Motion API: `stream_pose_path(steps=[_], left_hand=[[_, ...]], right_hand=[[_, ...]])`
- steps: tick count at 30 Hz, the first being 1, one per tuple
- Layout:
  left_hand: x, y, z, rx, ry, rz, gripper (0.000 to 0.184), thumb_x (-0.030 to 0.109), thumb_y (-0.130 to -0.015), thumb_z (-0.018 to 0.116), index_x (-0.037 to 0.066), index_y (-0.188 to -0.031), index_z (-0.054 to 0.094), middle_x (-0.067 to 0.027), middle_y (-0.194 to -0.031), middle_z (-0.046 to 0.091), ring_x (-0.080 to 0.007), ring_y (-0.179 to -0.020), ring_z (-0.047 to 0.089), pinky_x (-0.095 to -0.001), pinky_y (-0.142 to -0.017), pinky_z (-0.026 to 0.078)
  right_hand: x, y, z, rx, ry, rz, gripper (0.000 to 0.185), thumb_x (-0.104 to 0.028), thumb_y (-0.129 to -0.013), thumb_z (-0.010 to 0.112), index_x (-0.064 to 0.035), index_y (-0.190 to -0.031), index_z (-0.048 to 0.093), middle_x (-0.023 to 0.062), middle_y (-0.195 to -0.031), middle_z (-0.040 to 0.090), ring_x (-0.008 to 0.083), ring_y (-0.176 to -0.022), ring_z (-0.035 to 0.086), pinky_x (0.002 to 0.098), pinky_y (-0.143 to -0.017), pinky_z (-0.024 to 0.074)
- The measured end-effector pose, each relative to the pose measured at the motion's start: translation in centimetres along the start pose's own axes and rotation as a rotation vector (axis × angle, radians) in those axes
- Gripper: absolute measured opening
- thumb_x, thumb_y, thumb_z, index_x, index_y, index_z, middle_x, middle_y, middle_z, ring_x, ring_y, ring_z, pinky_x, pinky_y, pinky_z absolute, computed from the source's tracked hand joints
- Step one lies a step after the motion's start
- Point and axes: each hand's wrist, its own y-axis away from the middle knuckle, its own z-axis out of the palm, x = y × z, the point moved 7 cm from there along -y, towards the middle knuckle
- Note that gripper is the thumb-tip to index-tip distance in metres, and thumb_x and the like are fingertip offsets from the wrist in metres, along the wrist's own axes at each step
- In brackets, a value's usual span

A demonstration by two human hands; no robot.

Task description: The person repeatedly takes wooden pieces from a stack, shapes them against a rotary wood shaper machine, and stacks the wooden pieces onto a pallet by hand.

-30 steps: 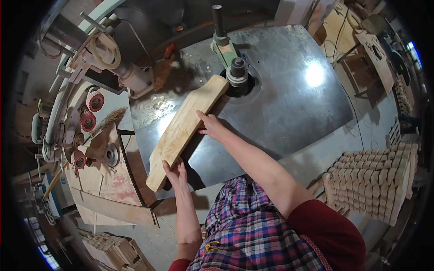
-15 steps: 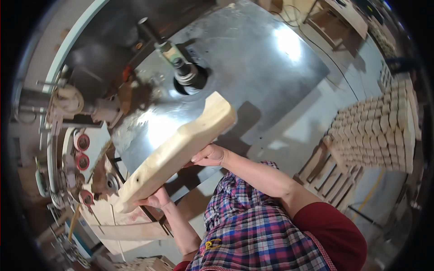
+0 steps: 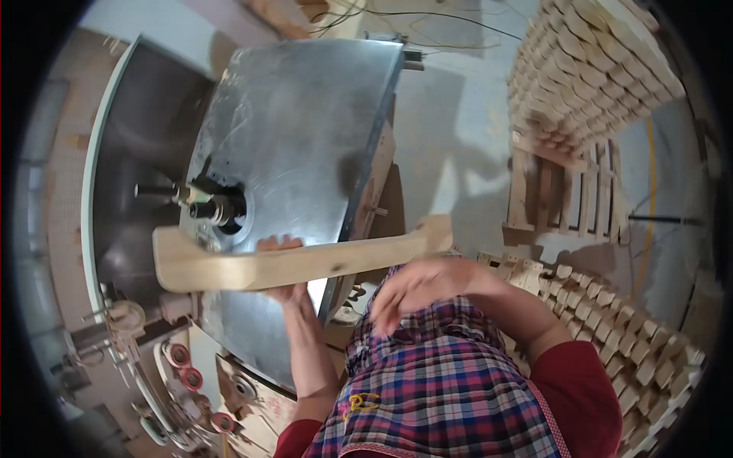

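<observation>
A long, pale, shaped wooden piece [image 3: 229, 271] with a dark knot and flared ends lies nearly level across the view. My left hand [image 3: 290, 292] grips it left of its middle, fingertips showing over the far edge. Below the piece's right part, my right hand [image 3: 418, 286] is off the wood, its fingers stretched out and somewhat blurred. Just beyond the piece's left end, a spindle [image 3: 223, 211] rises from a round opening in the metal machine table [image 3: 298, 130]. Whether the piece touches the table, I cannot tell.
Stacked wooden blocks [image 3: 588, 69] stand on a pallet [image 3: 599, 187] at the upper right. More piled blocks [image 3: 611, 328] sit close by my right arm. Red-ringed round parts [image 3: 179, 354] are at the lower left. Cables [image 3: 435, 14] run across the floor at the top.
The wooden piece has swung from a steep slant to nearly level, its other end now at left. My right hand has let go; my left hand grips nearer the middle. The view has turned.
</observation>
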Motion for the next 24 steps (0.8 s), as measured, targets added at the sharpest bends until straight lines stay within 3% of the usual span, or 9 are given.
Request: stream_pose_path(steps=[1, 3, 5, 6, 8, 10, 13, 20, 24], left_hand=[[-3.5, -0.7, 2.9, -0.086, 0.0, -0.089, 0.057, 0.063, -0.065, 0.066, 0.011, -0.084, 0.053, -0.0146, -0.082, 0.063, -0.0227, -0.078, 0.054, -0.0354, -0.077, 0.044], [-10.2, -1.0, 4.6, -0.072, -0.173, -0.219, 0.04, 0.048, -0.074, 0.063, 0.011, -0.082, 0.052, -0.017, -0.077, 0.062, -0.0236, -0.075, 0.054, -0.0336, -0.074, 0.044], [-16.6, -0.9, 7.8, -0.223, -0.334, -0.39, 0.028, 0.036, -0.076, 0.062, 0.01, -0.082, 0.053, -0.0156, -0.076, 0.062, -0.024, -0.073, 0.056, -0.0321, -0.073, 0.045], [-20.6, -0.4, 9.0, -0.311, -0.02, -0.533, 0.029, 0.037, -0.076, 0.063, 0.01, -0.082, 0.054, -0.0145, -0.078, 0.063, -0.0237, -0.074, 0.059, -0.0302, -0.074, 0.045], [-26.2, 1.2, 12.2, -0.364, 0.213, -0.733, 0.033, 0.042, -0.077, 0.062, 0.01, -0.083, 0.054, -0.0122, -0.079, 0.063, -0.023, -0.074, 0.059, -0.0303, -0.071, 0.045], [-30.5, 3.3, 15.6, -0.473, 0.333, -0.876, 0.03, 0.042, -0.08, 0.06, 0.013, -0.082, 0.051, -0.0039, -0.075, 0.056, -0.0165, -0.067, 0.049, -0.0284, -0.069, 0.038], [-35.0, 6.2, 17.8, -0.607, 0.428, -1.057, 0.035, 0.046, -0.077, 0.06, 0.013, -0.083, 0.05, -0.0028, -0.076, 0.056, -0.0147, -0.068, 0.046, -0.0278, -0.07, 0.036], [-41.0, 9.9, 20.9, -0.708, 0.636, -1.217, 0.038, 0.047, -0.074, 0.06, 0.013, -0.087, 0.049, -0.0018, -0.081, 0.056, -0.0142, -0.073, 0.046, -0.0284, -0.072, 0.036], [-42.8, 10.2, 21.0, -0.609, 0.573, -1.201, 0.049, 0.053, -0.075, 0.057, 0.01, -0.097, 0.051, -0.0041, -0.083, 0.056, -0.017, -0.076, 0.049, -0.0299, -0.073, 0.038]], right_hand=[[-2.7, 2.6, -1.2, 0.164, 0.022, -0.139, 0.035, -0.022, -0.09, 0.049, 0.0006, -0.116, 0.055, 0.0177, -0.106, 0.062, 0.0265, -0.096, 0.06, 0.0326, -0.083, 0.0477], [-6.2, 8.6, -3.7, 0.664, 0.452, -0.114, 0.053, -0.032, -0.083, 0.057, -0.0009, -0.125, 0.049, 0.0205, -0.114, 0.057, 0.0285, -0.107, 0.055, 0.0346, -0.089, 0.0437], [-4.8, 13.2, -4.8, 0.748, 0.482, -0.096, 0.06, -0.034, -0.08, 0.06, -0.0012, -0.128, 0.045, 0.0202, -0.118, 0.054, 0.0283, -0.109, 0.052, 0.0352, -0.091, 0.0423], [-3.2, 15.6, -5.9, 0.808, 0.51, -0.047, 0.068, -0.036, -0.076, 0.063, -0.0016, -0.13, 0.041, 0.0199, -0.121, 0.051, 0.0281, -0.112, 0.05, 0.0358, -0.093, 0.0408], [-1.2, 19.7, -7.4, 0.927, 0.556, 0.049, 0.084, -0.041, -0.07, 0.069, -0.0023, -0.136, 0.034, 0.0193, -0.129, 0.046, 0.0277, -0.117, 0.045, 0.037, -0.096, 0.0379], [-0.7, 23.3, -5.9, 0.984, 0.553, 0.015, 0.09, -0.04, -0.067, 0.071, -0.0027, -0.137, 0.029, 0.0197, -0.131, 0.042, 0.0287, -0.12, 0.042, 0.0373, -0.098, 0.0354], [0.6, 26.9, -2.7, 1.049, 0.564, 0.01, 0.109, -0.037, -0.058, 0.078, -0.004, -0.142, 0.016, 0.021, -0.139, 0.032, 0.0318, -0.128, 0.031, 0.0382, -0.105, 0.0281], [1.2, 30.8, 0.6, 1.417, 0.669, -0.089, 0.113, -0.034, -0.052, 0.08, -0.0027, -0.141, 0.018, 0.0214, -0.134, 0.036, 0.0346, -0.121, 0.038, 0.0389, -0.1, 0.0329], [1.8, 32.0, 1.1, 1.553, 0.698, -0.065, 0.112, -0.034, -0.052, 0.08, -0.0023, -0.14, 0.019, 0.0219, -0.13, 0.038, 0.0359, -0.116, 0.041, 0.0402, -0.098, 0.0349]])
